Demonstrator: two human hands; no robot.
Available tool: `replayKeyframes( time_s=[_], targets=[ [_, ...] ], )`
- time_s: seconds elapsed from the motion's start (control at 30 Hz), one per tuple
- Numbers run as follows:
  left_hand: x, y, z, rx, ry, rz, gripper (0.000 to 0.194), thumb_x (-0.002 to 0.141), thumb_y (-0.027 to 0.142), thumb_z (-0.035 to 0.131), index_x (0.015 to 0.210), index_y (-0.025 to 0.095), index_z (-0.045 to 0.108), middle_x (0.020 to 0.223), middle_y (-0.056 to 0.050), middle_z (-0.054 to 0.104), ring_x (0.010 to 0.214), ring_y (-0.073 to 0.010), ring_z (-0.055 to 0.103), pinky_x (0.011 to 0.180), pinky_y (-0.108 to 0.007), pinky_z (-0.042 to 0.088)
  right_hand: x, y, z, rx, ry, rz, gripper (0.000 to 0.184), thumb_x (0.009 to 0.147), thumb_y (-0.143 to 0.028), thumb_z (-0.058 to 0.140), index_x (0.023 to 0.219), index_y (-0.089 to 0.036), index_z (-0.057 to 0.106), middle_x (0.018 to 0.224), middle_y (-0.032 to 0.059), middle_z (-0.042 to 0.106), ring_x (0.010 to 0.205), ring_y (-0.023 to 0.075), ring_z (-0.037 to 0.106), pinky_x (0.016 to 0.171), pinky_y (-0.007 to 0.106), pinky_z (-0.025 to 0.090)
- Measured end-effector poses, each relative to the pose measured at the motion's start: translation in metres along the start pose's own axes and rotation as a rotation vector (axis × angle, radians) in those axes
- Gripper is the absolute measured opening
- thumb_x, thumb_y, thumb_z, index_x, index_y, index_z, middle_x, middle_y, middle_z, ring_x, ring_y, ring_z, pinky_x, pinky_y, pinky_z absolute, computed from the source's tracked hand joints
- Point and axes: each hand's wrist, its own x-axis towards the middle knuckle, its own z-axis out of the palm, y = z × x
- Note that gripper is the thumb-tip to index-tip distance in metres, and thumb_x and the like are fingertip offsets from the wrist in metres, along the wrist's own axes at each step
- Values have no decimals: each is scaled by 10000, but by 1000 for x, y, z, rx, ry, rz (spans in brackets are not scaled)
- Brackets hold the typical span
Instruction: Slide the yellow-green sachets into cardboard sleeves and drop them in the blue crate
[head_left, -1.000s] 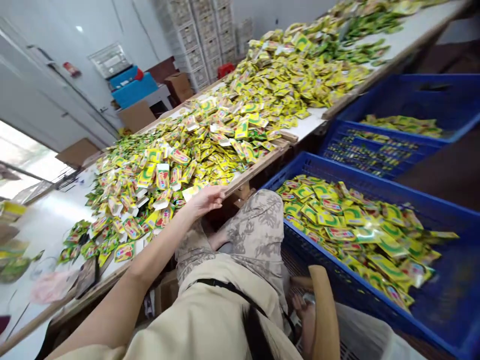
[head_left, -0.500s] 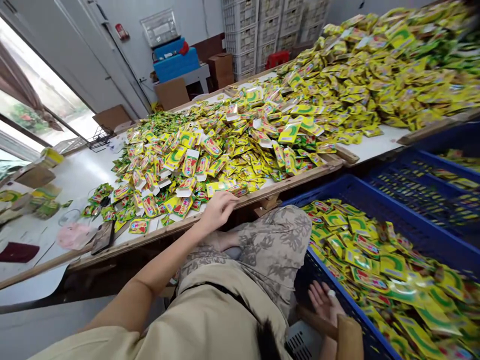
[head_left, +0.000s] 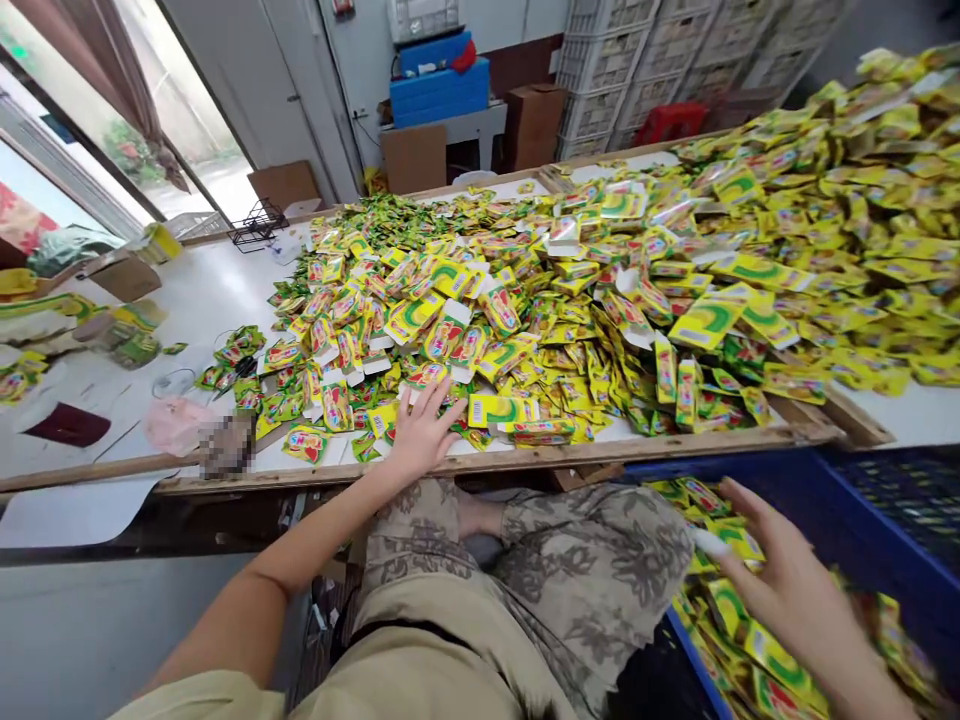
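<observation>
My left hand (head_left: 424, 430) is over the table's front edge, fingers spread, its tips at the near side of a heap of small yellow-and-green printed packets (head_left: 555, 335). No object is in it. Small open-ended cartons (head_left: 448, 330) of the same colours lie mixed in the heap, and one yellow carton (head_left: 504, 410) lies just right of my fingers. On the right, my right hand (head_left: 784, 575) hovers above a blue plastic crate (head_left: 862, 520), fingers apart and holding nothing. Something white covers a fingertip. Yellow packets (head_left: 772, 645) fill the crate, partly hidden by that hand.
A wooden strip (head_left: 637, 447) edges the table in front of my knees. To the left lie a pink plastic bag (head_left: 174, 425), a dark red pouch (head_left: 67, 425) and a cardboard box (head_left: 124, 275). Stacked white crates (head_left: 600, 75) stand beyond the table.
My view has swung right and levelled over the table. My left hand has spread its fingers toward the packets. My right hand has risen from beside the stool to above the crate.
</observation>
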Motion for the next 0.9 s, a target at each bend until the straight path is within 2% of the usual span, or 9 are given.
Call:
replayKeyframes(
  time_s=[0.13, 0.27, 0.33, 0.4, 0.5, 0.63, 0.73, 0.83, 0.9],
  targets=[
    [15, -16, 16, 8, 35, 23, 561, 825, 483, 641, 1342, 282, 562, 1568, -147, 332, 1446, -352, 319, 1188, -605, 94, 81, -54, 70, -147, -119, -429, 797, 886, -463, 521, 1558, -209, 174, 1475, 200, 412, 1395, 379, 367, 1089, 607, 378],
    [35, -49, 21, -65, 102, -2, 662, 753, 635, 653, 1308, 278, 599, 1553, -139, 366, 1435, -369, 328, 1201, -586, 52, 138, -83, 124, -195, -159, -542, 553, 899, -367, 515, 1418, -192, 444, 1416, 178, 491, 1382, 370, 377, 1101, 632, 320],
    [50, -71, 16, -87, 137, -61, 666, 749, 663, 637, 1292, 279, 610, 1552, -127, 372, 1446, -375, 298, 1202, -586, 33, 165, -94, 141, -135, -145, -555, 367, 920, -325, 474, 1252, -210, 581, 1304, 158, 577, 1298, 333, 479, 1093, 620, 333],
    [67, -95, 8, -85, 183, -166, 593, 785, 630, 619, 1255, 270, 630, 1563, -123, 354, 1461, -375, 262, 1197, -598, 25, 191, -107, 157, -40, -42, -523, 333, 922, -319, 470, 1203, -190, 593, 1274, 172, 576, 1250, 308, 517, 1072, 581, 380],
    [89, -126, 1, -50, 245, -321, 484, 835, 562, 596, 1165, 214, 659, 1567, -155, 330, 1466, -389, 238, 1173, -640, 56, 228, -132, 182, 70, 121, -447, 529, 897, -351, 521, 1377, -141, 450, 1413, 216, 450, 1356, 317, 409, 1091, 560, 374],
    [103, -139, 5, -25, 337, -387, 481, 876, 495, 562, 1222, 162, 595, 1558, -211, 321, 1462, -384, 253, 1161, -630, 119, 265, -169, 218, 201, 99, -381, 686, 918, -401, 483, 1508, -130, 262, 1499, 211, 374, 1409, 306, 354, 1135, 541, 332],
    [103, -129, 10, -32, 409, -299, 480, 900, 409, 544, 1322, 179, 522, 1551, -184, 351, 1460, -343, 283, 1181, -572, 142, 285, -195, 237, 235, 51, -368, 756, 908, -464, 497, 1532, -145, 215, 1538, 195, 338, 1414, 307, 357, 1139, 529, 332],
    [103, -121, 11, -68, 305, -61, 502, 901, 399, 543, 1384, 274, 486, 1557, -110, 370, 1457, -326, 297, 1194, -561, 115, 301, -224, 248, 224, 15, -441, 753, 888, -483, 536, 1520, -181, 260, 1540, 162, 358, 1415, 291, 363, 1141, 513, 338],
    [105, -123, 9, -90, 216, -23, 481, 894, 366, 555, 1370, 316, 507, 1569, -83, 353, 1458, -336, 291, 1191, -583, 94, 312, -247, 256, 227, 16, -472, 744, 883, -471, 550, 1508, -167, 283, 1551, 159, 342, 1440, 275, 321, 1151, 497, 331]
  ],
)
